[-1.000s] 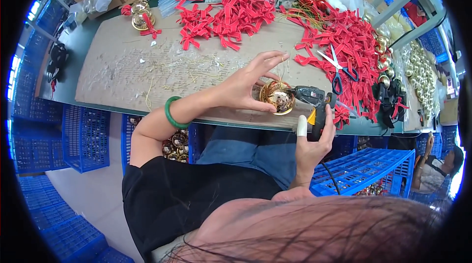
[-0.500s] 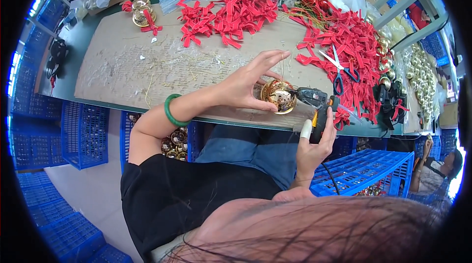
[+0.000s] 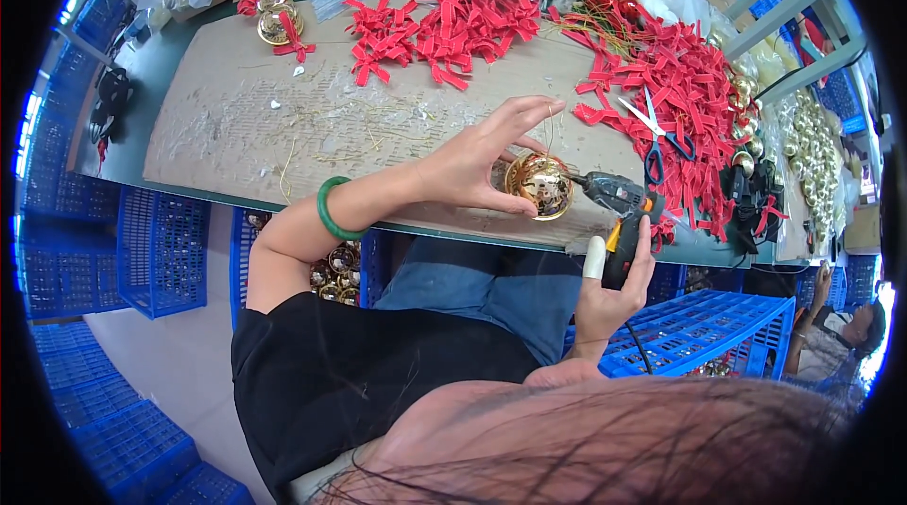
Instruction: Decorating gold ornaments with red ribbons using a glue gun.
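Observation:
My left hand (image 3: 487, 160), with a green bangle on its wrist, is closed on a shiny gold bell-shaped ornament (image 3: 543, 188) above the table's near edge. A thin gold string (image 3: 551, 135) rises from the ornament to my fingertips. My right hand (image 3: 609, 302) grips a black and orange hot glue gun (image 3: 619, 198); one digit wears a white finger cover. The nozzle points left at the ornament's right side; whether it touches is too small to tell. Scissors (image 3: 654, 132) lie beyond, on a heap of red bows (image 3: 675, 80).
More red bows (image 3: 453, 28) lie at the back of the cardboard-covered table (image 3: 227, 108), beside finished gold ornaments (image 3: 276, 18). Gold balls (image 3: 812, 151) are massed at the right. Blue crates (image 3: 699, 325) stand below, and a person (image 3: 841, 335) sits at far right.
The glue gun has drawn slightly right, its nozzle a little farther from the ornament's middle. My left hand keeps its hold on the ornament.

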The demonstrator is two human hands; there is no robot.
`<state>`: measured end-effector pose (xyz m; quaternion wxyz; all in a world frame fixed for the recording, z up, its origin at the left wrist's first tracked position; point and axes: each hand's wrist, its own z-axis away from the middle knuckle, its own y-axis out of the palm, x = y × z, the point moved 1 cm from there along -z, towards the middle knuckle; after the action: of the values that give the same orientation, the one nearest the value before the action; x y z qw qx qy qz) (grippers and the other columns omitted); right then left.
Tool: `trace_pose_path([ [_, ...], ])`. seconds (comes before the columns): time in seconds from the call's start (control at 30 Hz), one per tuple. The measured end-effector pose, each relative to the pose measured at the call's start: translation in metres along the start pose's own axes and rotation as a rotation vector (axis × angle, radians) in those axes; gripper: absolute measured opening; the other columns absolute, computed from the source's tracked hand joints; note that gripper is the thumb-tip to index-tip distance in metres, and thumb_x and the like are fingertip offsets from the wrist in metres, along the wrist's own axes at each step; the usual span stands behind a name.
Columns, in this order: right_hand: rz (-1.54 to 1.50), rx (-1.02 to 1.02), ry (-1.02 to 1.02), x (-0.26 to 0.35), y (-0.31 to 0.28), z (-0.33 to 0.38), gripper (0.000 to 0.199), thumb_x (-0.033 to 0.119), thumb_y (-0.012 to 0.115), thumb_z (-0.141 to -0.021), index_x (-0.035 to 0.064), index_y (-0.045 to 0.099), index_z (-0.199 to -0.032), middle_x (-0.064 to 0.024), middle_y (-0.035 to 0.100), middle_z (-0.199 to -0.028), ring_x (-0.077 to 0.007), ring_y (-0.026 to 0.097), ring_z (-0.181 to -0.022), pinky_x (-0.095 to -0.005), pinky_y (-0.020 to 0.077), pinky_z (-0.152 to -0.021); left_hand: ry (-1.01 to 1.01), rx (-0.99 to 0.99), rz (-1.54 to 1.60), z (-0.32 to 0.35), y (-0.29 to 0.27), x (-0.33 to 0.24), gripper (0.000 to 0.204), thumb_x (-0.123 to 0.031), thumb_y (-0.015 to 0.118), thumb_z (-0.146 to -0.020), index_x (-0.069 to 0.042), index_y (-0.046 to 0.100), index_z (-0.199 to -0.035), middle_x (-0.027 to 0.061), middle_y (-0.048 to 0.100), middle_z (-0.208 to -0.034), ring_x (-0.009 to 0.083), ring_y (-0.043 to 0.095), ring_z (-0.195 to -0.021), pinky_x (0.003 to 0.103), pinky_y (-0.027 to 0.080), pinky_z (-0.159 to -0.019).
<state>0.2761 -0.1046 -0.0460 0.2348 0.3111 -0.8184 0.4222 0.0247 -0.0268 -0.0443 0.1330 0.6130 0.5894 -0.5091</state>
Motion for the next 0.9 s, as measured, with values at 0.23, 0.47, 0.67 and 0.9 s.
trace_pose_path([
  [0.23, 0.046, -0.033, -0.106, -0.003, 0.008, 0.002, 0.062, 0.007, 0.079, -0.084, 0.0020, 0.057, -0.141, -0.0163, 0.066, -0.119, -0.0289, 0.064, -0.100, -0.0372, 0.0503, -0.088, 0.057, -0.016, -0.045, -0.001, 0.002, -0.002, 0.114, -0.033, 0.091, -0.074, -0.012, 0.020, -0.161, 0.0208, 0.026, -0.158, 0.0307, 0.065, -0.120, 0.041, 0.060, -0.093],
  [0.47, 0.056, -0.043, -0.097, -0.005, 0.010, 0.004, 0.060, 0.004, 0.077, -0.085, 0.0016, 0.057, -0.141, -0.0170, 0.066, -0.123, -0.0305, 0.064, -0.100, -0.0372, 0.0497, -0.089, 0.086, -0.034, -0.079, -0.001, 0.002, -0.004, 0.114, -0.036, 0.090, -0.073, -0.012, 0.021, -0.161, 0.0204, 0.030, -0.154, 0.0319, 0.066, -0.117, 0.041, 0.058, -0.096],
  [0.67, 0.087, -0.046, -0.099, -0.011, 0.008, 0.009, 0.057, 0.003, 0.074, -0.087, 0.0012, 0.057, -0.141, -0.0160, 0.066, -0.118, -0.0292, 0.064, -0.098, -0.0366, 0.0503, -0.085, 0.072, -0.016, -0.081, -0.001, 0.002, -0.005, 0.113, -0.035, 0.091, -0.074, -0.013, 0.022, -0.161, 0.0219, 0.025, -0.158, 0.0299, 0.065, -0.121, 0.042, 0.060, -0.094],
  [0.9, 0.054, -0.064, -0.072, -0.005, 0.005, 0.010, 0.059, 0.003, 0.076, -0.086, 0.0006, 0.057, -0.141, -0.0154, 0.066, -0.111, -0.0273, 0.063, -0.091, -0.0360, 0.0498, -0.080, 0.054, -0.007, -0.066, 0.000, 0.001, -0.006, 0.113, -0.035, 0.091, -0.074, -0.013, 0.022, -0.161, 0.0213, 0.026, -0.158, 0.0303, 0.064, -0.121, 0.042, 0.059, -0.095],
])
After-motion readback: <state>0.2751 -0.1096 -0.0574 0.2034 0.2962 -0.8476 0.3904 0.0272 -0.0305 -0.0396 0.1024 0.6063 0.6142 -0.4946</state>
